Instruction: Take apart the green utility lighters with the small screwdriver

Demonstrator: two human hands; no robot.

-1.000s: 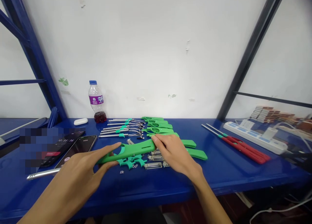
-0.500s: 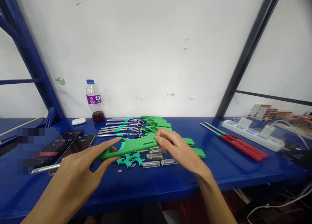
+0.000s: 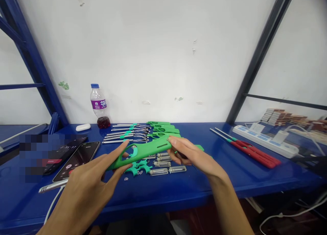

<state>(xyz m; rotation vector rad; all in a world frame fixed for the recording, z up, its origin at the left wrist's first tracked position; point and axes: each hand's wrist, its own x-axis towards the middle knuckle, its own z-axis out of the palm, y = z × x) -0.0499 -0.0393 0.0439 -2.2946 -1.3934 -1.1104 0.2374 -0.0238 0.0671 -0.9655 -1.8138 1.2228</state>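
Note:
A green long-reach lighter is held up between my two hands, above the desk. My left hand pinches it around the trigger-loop end, and its metal tube sticks out to the left past that hand. My right hand grips the handle end between thumb and fingers, some of which are hidden. Inside the loop shows a teal piece; I cannot tell whether it is the lighter's trigger. Loose teal triggers and clear fuel tanks lie below and behind the lighter.
Farther back lie several metal tubes with wires and green handle shells. Two red lighters and a white power strip are on the right. Phones, a drink bottle and a white case stand left.
Both hands have shifted slightly right with the lighter. The tube's tip has moved right and a little down, uncovering more of the nearer phone.

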